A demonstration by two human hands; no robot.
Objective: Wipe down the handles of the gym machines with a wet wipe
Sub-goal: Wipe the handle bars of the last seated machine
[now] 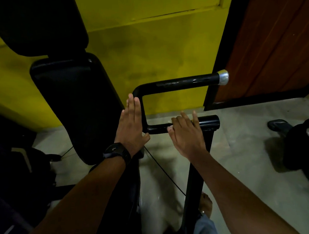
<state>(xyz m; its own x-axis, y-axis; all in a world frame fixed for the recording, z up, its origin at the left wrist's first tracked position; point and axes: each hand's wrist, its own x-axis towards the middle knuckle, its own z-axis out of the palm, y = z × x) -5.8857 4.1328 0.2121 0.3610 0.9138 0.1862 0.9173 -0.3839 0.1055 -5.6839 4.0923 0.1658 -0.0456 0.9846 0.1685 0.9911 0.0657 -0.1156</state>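
1. Step in hand: wiping the lower arm (207, 122) of the bent bar (186, 82), judged from hand placement.
2. Wipe (170, 127): only a small white patch visible, trapped between the right hand (185, 136) and the lower arm; mostly hidden.
3. Left hand (131, 122): flat, fingers straight and together, laid against the upright section of the bar, thumb tucked at the lower bend. Holding nothing; apparently steadying.
4. Right hand: fingers spread, slightly bent, draped over the lower arm, pressing the wipe down rather than clasping, as far as shown.
5. Next move, judged: slide the wipe along to the black tube end, wrapping round the tube for full contact.
6. Then treat the upright section and the upper arm out to the silver cap (223, 77).
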